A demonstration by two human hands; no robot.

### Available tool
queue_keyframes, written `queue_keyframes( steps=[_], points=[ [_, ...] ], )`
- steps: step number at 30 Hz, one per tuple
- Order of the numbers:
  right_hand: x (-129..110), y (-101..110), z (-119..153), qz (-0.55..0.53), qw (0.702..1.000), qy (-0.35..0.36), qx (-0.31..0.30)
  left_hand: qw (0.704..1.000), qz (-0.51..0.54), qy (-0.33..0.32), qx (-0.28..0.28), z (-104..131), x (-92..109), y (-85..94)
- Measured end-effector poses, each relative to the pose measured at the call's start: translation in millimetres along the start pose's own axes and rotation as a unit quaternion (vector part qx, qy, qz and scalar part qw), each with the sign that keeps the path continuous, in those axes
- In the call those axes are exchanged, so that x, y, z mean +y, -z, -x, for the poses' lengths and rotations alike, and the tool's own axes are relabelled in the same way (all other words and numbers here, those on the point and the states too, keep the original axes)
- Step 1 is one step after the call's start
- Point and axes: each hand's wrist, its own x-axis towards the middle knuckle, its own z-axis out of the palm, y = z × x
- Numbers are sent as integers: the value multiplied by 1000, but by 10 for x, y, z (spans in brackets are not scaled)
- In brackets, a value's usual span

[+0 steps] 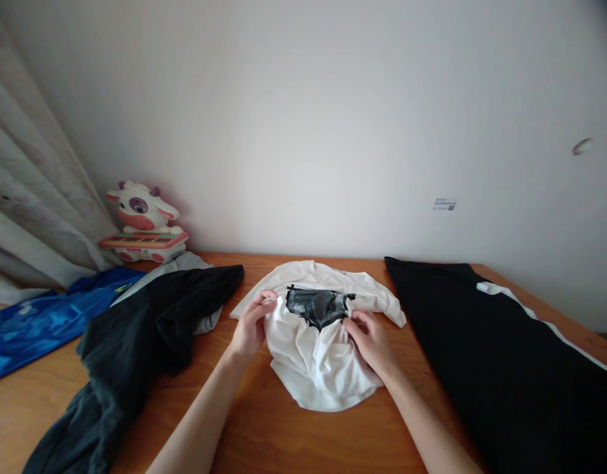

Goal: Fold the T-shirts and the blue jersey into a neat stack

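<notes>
A white shirt point(313, 355) with a dark print point(318, 306) lies bunched on the wooden table in front of me. Its upper part and sleeves spread toward the wall, and its lower part is gathered in folds nearer me. My left hand point(255, 322) pinches the cloth at the left side of the print. At the print's lower right, my right hand point(370, 336) has its fingers closed on the fabric. The print is creased and partly hidden by the folds.
Dark clothing point(135, 336) lies at the left over a grey piece, beside a blue garment point(37, 316). A cow toy with a keyboard point(144, 227) stands at the back left. Black cloth with a white stripe point(505, 349) covers the table's right side point(264, 434).
</notes>
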Motion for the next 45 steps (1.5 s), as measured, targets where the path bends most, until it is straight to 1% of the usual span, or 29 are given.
queue_keyframes(
  steps=[2,5,7,8,9,10,11,13,15,16,18,19,21,22,23,25,26,27,29,31,32,34,35,36,38,40,43,45],
  points=[
    [-44,55,-39,-58,997,-20,39,998,38,-30,31,-1,69,21],
    [-104,137,-91,-103,988,-16,117,991,79,-72,76,17,161,115],
    [-143,198,-114,-160,972,-30,167,983,120,-96,97,45,194,219],
    [-167,237,-121,-200,962,-47,177,979,149,-103,95,60,201,277],
    [-195,282,-123,-240,953,-66,174,975,178,-105,86,72,202,336],
    [-225,333,-123,-272,946,-82,158,970,206,-106,70,78,200,392],
    [-254,387,-121,-293,943,-92,129,967,227,-106,54,77,196,441],
    [-294,482,-120,-301,947,-94,62,965,241,-101,36,43,188,510],
    [-281,532,-130,-279,955,-96,16,971,219,-89,48,-27,175,535],
    [-247,534,-140,-258,961,-101,13,976,194,-81,64,-70,161,532],
    [-130,499,-164,-195,974,-105,49,986,110,-74,105,-157,108,505],
    [-53,472,-174,-149,981,-103,74,988,48,-78,125,-194,66,484],
    [116,417,-187,-38,989,-86,118,978,-103,-102,149,-244,-48,440],
    [197,396,-188,20,990,-66,127,965,-180,-116,148,-255,-114,420],
    [273,380,-185,77,988,-37,128,949,-253,-128,136,-258,-181,404],
    [394,355,-172,175,978,24,111,910,-381,-140,84,-238,-304,381],
    [439,344,-162,217,971,47,92,884,-442,-140,52,-218,-353,374],
    [473,331,-151,256,962,59,70,853,-503,-139,19,-193,-388,367],
    [510,300,-129,316,946,56,36,776,-616,-134,-28,-138,-418,348],
    [509,267,-114,347,936,51,16,704,-698,-126,-40,-89,-394,312],
    [494,252,-110,350,935,55,10,676,-726,-122,-34,-72,-368,289],
    [440,230,-107,339,938,68,-1,639,-761,-113,-8,-52,-303,241],
    [401,225,-107,332,940,75,-5,630,-770,-104,10,-47,-270,222],
    [357,225,-108,328,941,81,-7,628,-772,-92,31,-45,-241,207],
    [265,243,-109,322,942,89,-14,640,-762,-65,72,-42,-201,195],
    [192,285,-111,320,944,71,-27,651,-751,-43,100,-41,-187,199],
    [171,364,-114,334,942,7,-31,652,-751,-31,97,-58,-204,230],
    [228,401,-118,353,936,-4,-6,657,-747,-59,83,-86,-229,268]
  ],
)
